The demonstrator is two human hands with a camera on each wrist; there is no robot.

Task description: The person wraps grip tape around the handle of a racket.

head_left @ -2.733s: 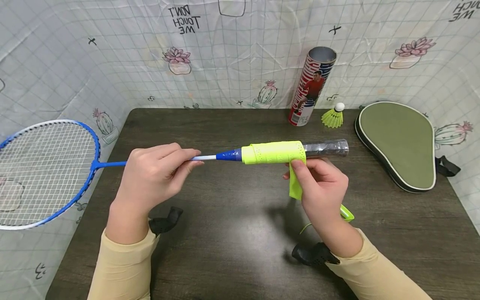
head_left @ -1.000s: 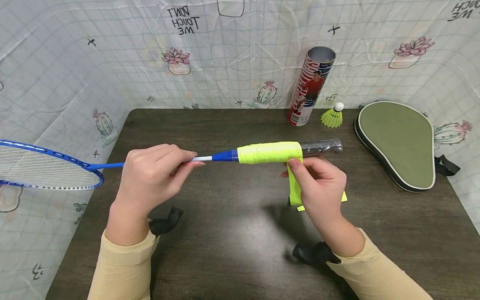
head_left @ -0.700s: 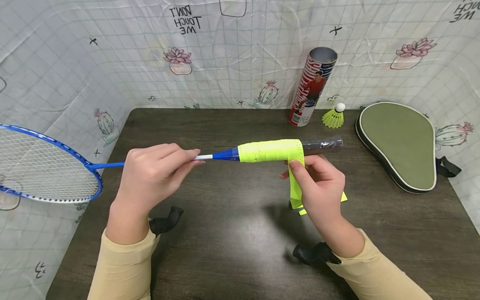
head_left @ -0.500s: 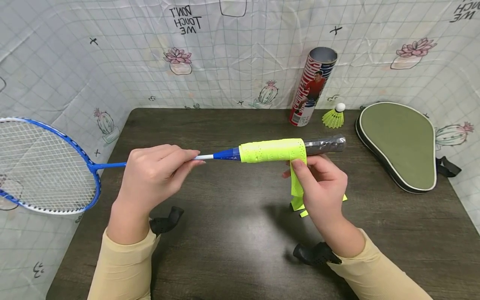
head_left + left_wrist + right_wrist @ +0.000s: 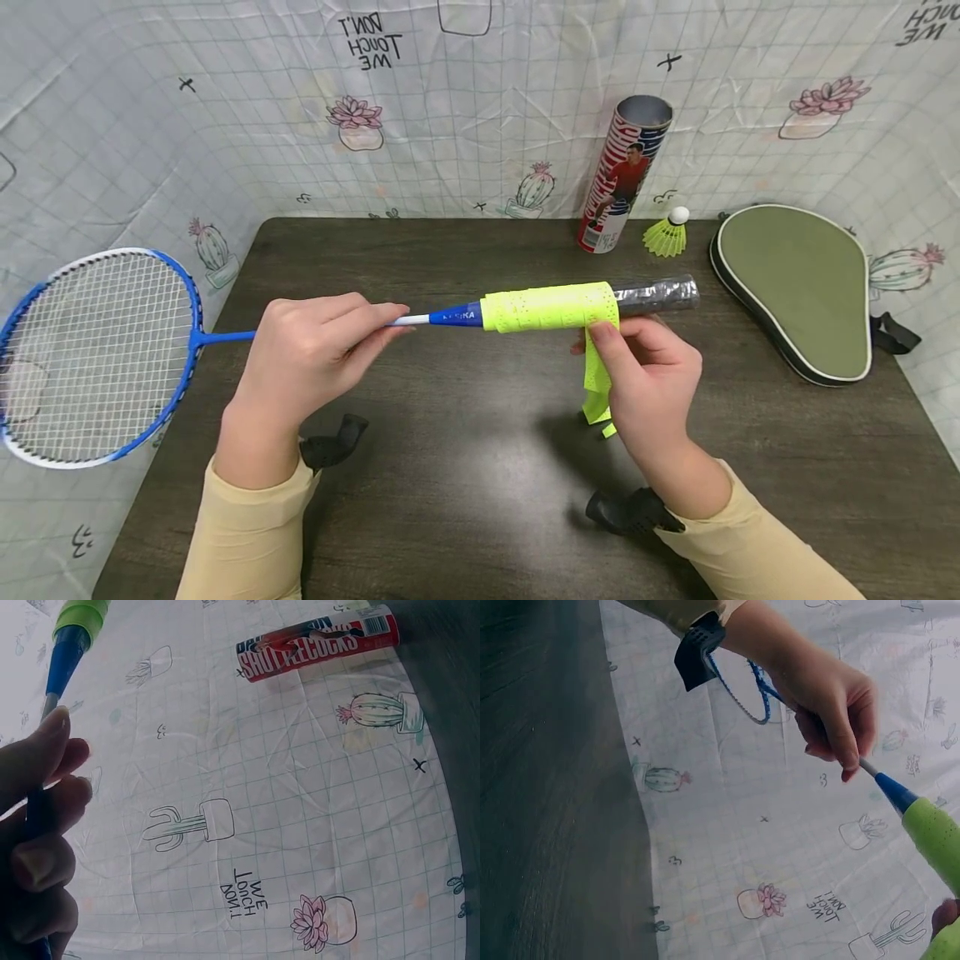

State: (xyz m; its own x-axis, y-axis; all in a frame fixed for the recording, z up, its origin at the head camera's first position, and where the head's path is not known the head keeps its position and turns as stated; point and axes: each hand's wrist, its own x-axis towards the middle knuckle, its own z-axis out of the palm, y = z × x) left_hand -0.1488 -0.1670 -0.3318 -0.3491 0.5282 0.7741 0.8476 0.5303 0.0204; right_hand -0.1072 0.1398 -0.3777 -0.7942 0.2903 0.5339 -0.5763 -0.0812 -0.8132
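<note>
The left hand point(image 5: 311, 354), fingers curled, grips a blue-and-white strung badminton racket point(image 5: 456, 315) by its thin shaft point(image 5: 412, 320), above the dark wood-grain bench point(image 5: 465, 467); the right hand point(image 5: 656, 383) pinches a perforated neon-yellow grip tape point(image 5: 551, 307), wound round part of the dark, shiny handle point(image 5: 660, 293); behind stands a red, white and blue cylindrical tube point(image 5: 624, 175), near a yellow-skirted shuttlecock point(image 5: 666, 233).
</note>
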